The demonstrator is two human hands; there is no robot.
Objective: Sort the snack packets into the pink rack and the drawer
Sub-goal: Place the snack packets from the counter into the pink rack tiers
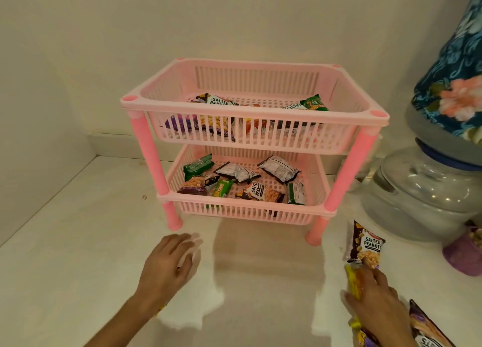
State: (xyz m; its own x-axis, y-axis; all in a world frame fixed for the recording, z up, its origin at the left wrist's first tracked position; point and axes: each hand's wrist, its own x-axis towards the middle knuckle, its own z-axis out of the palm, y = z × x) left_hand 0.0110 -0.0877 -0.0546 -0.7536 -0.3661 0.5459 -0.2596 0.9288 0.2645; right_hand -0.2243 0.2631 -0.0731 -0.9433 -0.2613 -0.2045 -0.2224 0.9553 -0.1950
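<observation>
Currently my left hand hovers empty, fingers spread, over the white desk before the two-tier pink plastic rack. My right hand presses on a yellow snack packet, just below a brown salted-peanuts packet lying on the desk. Both tiers hold packets.

Your two forearms enter from 6 o'clock, both bare, no sleeves in view. Left hand at about 7 o'clock: fingertips motion-blurred, small yellow patch at the wrist edge, too blurred to identify. Right hand at 5 o'clock: no ring or watch visible.
</observation>
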